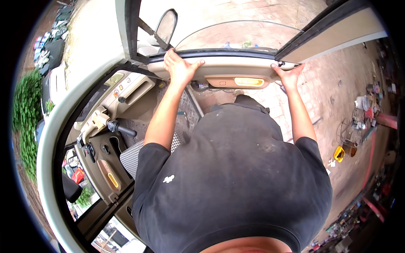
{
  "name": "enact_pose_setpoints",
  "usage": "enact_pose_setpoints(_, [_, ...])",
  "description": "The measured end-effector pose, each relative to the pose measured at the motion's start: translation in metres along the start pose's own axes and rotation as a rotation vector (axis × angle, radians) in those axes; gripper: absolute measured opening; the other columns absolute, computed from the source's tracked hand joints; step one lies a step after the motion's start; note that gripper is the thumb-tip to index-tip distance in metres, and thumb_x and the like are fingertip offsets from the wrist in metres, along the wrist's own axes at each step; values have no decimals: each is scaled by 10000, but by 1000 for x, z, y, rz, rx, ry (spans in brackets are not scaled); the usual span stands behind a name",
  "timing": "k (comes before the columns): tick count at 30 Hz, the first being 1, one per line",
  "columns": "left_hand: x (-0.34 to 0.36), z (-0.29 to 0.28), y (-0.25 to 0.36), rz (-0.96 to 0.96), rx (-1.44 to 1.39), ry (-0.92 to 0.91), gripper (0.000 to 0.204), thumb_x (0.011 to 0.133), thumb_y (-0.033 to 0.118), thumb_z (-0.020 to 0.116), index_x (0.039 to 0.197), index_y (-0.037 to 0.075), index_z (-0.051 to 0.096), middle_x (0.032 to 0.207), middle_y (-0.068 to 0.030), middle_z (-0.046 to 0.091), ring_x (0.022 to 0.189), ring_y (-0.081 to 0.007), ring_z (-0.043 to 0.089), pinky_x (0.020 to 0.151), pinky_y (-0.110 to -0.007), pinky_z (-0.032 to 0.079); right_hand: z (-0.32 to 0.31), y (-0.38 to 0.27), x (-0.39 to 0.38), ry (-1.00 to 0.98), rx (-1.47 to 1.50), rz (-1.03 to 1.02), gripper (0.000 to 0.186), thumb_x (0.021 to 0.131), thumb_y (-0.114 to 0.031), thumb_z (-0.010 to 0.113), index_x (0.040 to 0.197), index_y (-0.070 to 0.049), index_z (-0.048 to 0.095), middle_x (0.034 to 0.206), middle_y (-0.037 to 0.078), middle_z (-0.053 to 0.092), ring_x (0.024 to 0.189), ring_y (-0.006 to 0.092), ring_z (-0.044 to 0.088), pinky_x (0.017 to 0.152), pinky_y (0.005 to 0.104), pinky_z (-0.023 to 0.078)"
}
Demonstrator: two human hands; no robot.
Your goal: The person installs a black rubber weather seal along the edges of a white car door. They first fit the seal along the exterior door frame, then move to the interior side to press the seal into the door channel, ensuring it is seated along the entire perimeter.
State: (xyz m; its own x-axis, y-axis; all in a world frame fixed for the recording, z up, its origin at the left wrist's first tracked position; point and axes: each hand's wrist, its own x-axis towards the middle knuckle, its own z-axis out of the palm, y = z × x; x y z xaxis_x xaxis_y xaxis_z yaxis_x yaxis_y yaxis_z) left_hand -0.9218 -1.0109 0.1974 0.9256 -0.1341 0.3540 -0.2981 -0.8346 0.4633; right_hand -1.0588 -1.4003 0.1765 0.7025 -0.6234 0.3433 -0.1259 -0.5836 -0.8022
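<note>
A beige door panel (228, 67) on the open vehicle door stretches across in front of me, with a light brown armrest and a yellow-lit pull recess (249, 82). Over its upper edge at the left end, beside the window seal, my left hand (180, 69) is hooked, thumb pointing right. My right hand (289, 76) grips the panel's right end, thumb on the near face; its other fingers are partly hidden. Above the panel, the window glass (236, 36) shows a curved top edge. A side mirror (166, 27) sits beyond my left hand.
To the left lies the cab, with a beige dashboard (130, 90), a steering column with a black stalk (122, 127) and a checked seat (133, 156). The pale door frame (46, 168) curves around it. On the right, tools and a yellow container (338, 154) lie on the paved floor.
</note>
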Motion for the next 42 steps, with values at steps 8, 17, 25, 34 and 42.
enact_pose_setpoints(8, [-4, -4, 14, -118, -8, 27, 1192, 567, 471, 924, 1379, -105, 269, 1398, -302, 360, 1349, -421, 306, 1120, -549, 218, 1, -5, 2, -17, 72, 33, 1148, 534, -290, 981, 1357, 106, 285, 1315, 257, 441, 1227, 332, 469, 1084, 421, 371])
enact_pose_setpoints(17, [-12, -3, 21, -147, -57, 71, 1193, 639, 468, 884, 1450, -80, 202, 1469, -296, 296, 1424, -412, 228, 1157, -545, 158, 3, 11, 5, -21, -10, -30, 1271, 571, -368, 967, 1439, 120, 178, 1418, 300, 309, 1340, 381, 330, 1156, 475, 245])
enact_pose_setpoints(25, [-62, 39, 70, -125, 32, -48, 1091, 881, 531, 639, 1521, -103, 23, 1573, -356, 54, 1473, -508, 27, 1180, -584, 47, 1, 4, 9, -47, 9, -133, 1258, 563, -371, 975, 1426, 122, 203, 1402, 297, 323, 1330, 395, 332, 1135, 504, 260])
enact_pose_setpoints(34, [-74, 76, 62, 26, 207, 6, 1111, 823, 590, 652, 1528, -70, 102, 1595, -304, 87, 1497, -451, 52, 1172, -592, 5, -10, 17, -7, -139, -125, -29, 1349, 602, -420, 950, 1454, 129, 59, 1446, 338, 205, 1362, 442, 244, 1142, 560, 211])
enact_pose_setpoints(42, [-74, 67, 63, -41, -9, -10, 1120, 868, 605, 588, 1543, -50, -20, 1606, -312, -31, 1505, -448, -41, 1190, -567, -26, -7, 38, 10, -157, 6, -134, 1249, 604, -296, 970, 1431, 133, 139, 1407, 291, 323, 1302, 368, 366, 1141, 494, 271])
